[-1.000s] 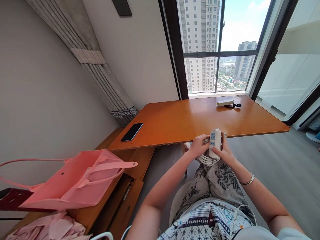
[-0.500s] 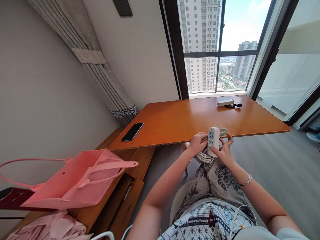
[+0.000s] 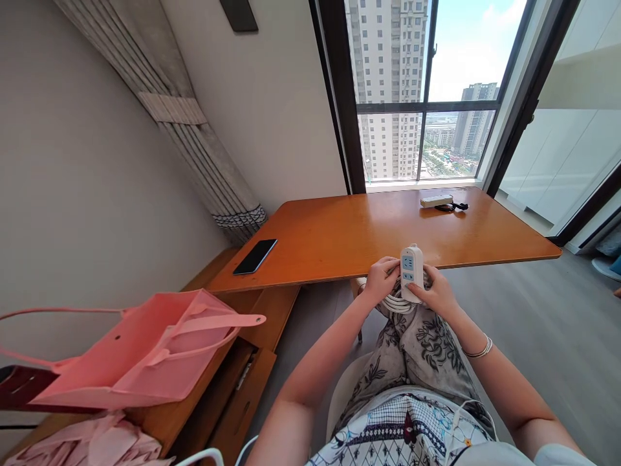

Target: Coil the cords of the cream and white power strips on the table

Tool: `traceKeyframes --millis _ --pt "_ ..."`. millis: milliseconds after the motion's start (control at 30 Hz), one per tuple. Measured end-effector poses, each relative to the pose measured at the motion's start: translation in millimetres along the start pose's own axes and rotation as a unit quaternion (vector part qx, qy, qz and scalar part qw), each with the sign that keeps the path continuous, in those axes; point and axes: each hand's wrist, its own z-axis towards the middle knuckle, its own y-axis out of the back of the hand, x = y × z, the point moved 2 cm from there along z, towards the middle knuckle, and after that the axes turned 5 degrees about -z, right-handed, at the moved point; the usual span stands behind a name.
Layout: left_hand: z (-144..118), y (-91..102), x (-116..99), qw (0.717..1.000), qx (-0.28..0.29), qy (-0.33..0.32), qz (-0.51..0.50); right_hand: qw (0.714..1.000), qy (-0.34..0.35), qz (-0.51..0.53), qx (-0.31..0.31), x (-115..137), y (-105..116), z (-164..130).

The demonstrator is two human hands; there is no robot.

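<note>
A white power strip with blue-grey socket panels stands upright between my hands, just at the table's near edge and above my lap. My left hand is closed at its left side, around the strip and its coiled cable. The white cable hangs in loops beneath that hand. My right hand grips the strip from the right, with the thumb across its lower front and the other fingers hidden behind it. The plug cannot be seen.
On the orange-brown wooden table lie a black phone at the left and a second power strip with a black cord at the far right. A pink bag stands on a wooden cabinet at my left, beside pink cloth.
The plug, visible to the right of the strip before, has gone out of sight behind it. My right fingers have moved from spread near the plug to wrapped behind the strip.
</note>
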Motion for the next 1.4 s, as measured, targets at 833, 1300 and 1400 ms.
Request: traceKeyframes --millis 833,1300,1400 --pt "3 -1.1 3 0.988 -0.055 0.092 -0.107 0.898 -0.159 0.405 -0.063 -7 -23 0" --pt "-5 -21.2 3 0.658 -0.078 0.43 -0.614 0.89 -0.18 0.405 -0.11 -14 -11 11" --pt "-3 -20.8 -4 0.631 -0.087 0.447 -0.628 0.897 -0.167 0.396 -0.109 -12 -11 9"
